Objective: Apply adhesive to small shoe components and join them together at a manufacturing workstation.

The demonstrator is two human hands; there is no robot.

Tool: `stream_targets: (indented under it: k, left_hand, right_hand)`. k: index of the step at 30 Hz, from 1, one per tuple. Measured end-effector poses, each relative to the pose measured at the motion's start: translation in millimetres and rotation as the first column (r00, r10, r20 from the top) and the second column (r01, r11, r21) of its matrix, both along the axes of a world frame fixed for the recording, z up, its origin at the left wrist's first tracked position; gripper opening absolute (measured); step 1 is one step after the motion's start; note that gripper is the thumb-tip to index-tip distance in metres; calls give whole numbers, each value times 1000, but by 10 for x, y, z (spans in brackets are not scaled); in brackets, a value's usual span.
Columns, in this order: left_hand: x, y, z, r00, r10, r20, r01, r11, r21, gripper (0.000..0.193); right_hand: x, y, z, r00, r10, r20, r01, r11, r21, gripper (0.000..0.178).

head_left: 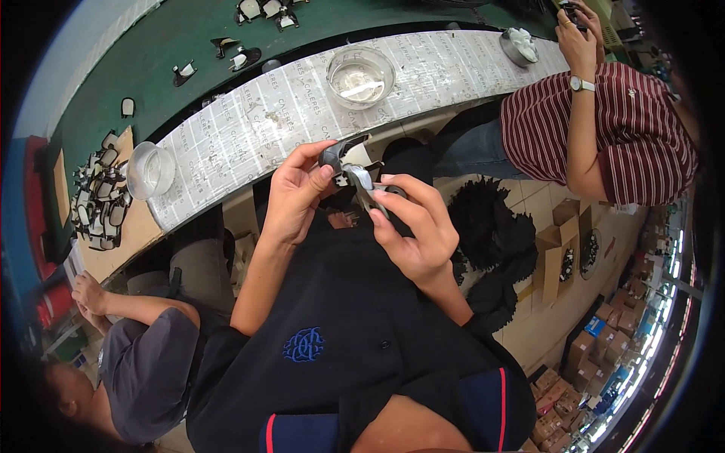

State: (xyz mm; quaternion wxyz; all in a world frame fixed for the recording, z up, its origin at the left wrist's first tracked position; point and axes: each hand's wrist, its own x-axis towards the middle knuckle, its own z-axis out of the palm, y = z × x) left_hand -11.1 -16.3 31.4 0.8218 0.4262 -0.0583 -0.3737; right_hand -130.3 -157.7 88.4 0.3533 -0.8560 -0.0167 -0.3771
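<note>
A long curving table covered in patterned grey-white plastic runs beyond the left hand and right hand. Both pinch a small, curved, leather-like black piece between them. Slackened fingers could drop it; uneven pulling could crease its white inner part.

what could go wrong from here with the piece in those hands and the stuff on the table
The black-and-white piece is held up in the fingers of the left hand and right hand, so it could be dropped if the grip slips.

The heaped black-and-white parts look jumbled, so some could slide or snag.

The clear round tub is right beside that heap, so a careless reach might knock it.
</note>
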Motion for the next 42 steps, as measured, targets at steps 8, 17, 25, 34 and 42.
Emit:
stream_targets:
  k: [8, 17, 25, 34, 42]
  left_hand:
    - [5, 0, 19, 997, -42, -65, 33, 990, -134, 39]
    - [-129, 57, 121, 883, -322, -342, -4, 723, -691, 46]
    - [18, 72, 184, 874, -410, -261, -17, 510, -860, 46]
    - [864, -262, 835, 246, 455, 856, -527, 804, -276, 22]
    - [2120, -1854, 2156, -691, -8, 723, -580, 604, -547, 31]
  right_hand:
    - [-152, -139, 27, 995, -67, 76, 53, 985, 163, 25]
    - [900, -1039, -919, 992, -126, -25, 76, 425, 902, 22]
    - [1636, -1773, -1474, 959, -227, 167, -92, 310, 946, 21]
    - [1730, -1795, -1723, 953, -297, 57, 42, 315, 948, 24]
    - [1700, -1736, -1558, 964, -264, 9, 107, 423, 900, 24]
